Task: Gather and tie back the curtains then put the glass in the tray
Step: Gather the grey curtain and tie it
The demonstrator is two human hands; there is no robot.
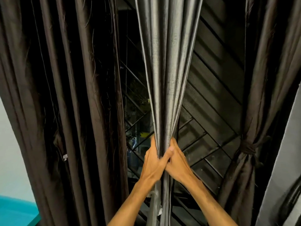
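window, evening: your left hand (154, 162) and right hand (176, 162) clasp the grey curtain (167, 79) together, fingers curled round its gathered folds at mid-frame, thumbs meeting in front. the cloth is bunched but, by the look of it, not yet tied. the right brown curtain (254, 111) is cinched by a knotted tie (248, 148), so that part appears done. the left brown curtain (73, 111) hangs loose and seems left to do. the glass and the tray are nowhere in view, so that step looks untouched. the curtain tops are cut off, your fingertips behind the cloth are hidden, and the dark panes past the window grille (211, 128) show little.
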